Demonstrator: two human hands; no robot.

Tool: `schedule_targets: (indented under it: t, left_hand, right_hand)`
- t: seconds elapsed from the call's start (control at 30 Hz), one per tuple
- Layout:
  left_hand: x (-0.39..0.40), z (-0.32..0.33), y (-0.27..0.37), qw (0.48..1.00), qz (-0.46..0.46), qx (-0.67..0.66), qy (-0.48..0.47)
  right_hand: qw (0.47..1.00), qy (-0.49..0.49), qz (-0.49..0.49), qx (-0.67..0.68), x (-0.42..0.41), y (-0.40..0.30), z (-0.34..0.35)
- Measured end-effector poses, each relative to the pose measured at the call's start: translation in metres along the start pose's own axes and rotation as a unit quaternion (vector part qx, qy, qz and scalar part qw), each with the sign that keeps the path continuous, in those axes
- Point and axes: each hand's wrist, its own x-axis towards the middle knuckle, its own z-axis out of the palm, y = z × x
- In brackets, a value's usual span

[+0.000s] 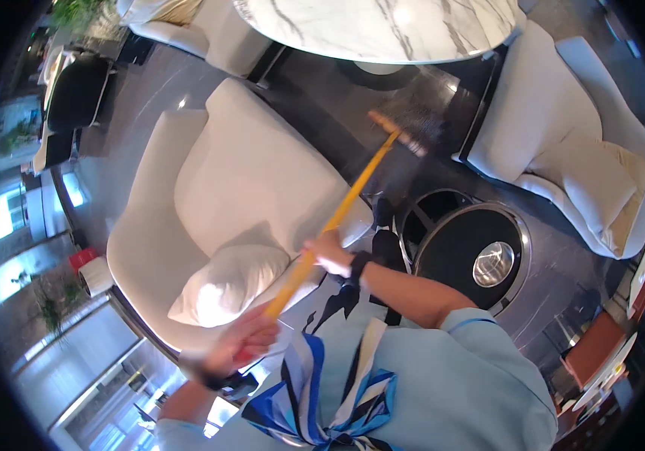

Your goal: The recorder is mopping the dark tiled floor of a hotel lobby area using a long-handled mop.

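Both of my hands grip a long yellow-orange handle (350, 194) that runs away from me to a broom head (398, 132) on the dark floor between the white seats. My left hand (246, 338), somewhat blurred, is closed around the near end, where a bit of red shows. Farther along the handle, my right hand (329, 252) is wrapped around it. The broom's bristles are blurred and lie near the base of the marble-topped table.
A cream armchair (243, 163) with a cushion (232, 282) stands left of the handle. At right are a round black side table (457, 253) with a glass dish (493, 264) and another armchair (536, 113). A marble table (384, 28) stands ahead.
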Motion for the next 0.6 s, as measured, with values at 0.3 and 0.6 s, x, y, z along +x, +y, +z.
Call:
schedule_targets:
  t: [0.3,0.6]
  left_hand:
    - [-0.021,0.047,-0.015,0.992,0.088,-0.082,-0.047]
    - [0.046,0.06,0.053,0.813,0.023,-0.474,-0.338]
  right_hand:
    - [0.987,-0.079,0.018,-0.139,0.028,-0.055,0.043]
    - [0.943,-0.085,0.024,-0.322,0.113,-0.163,0.064]
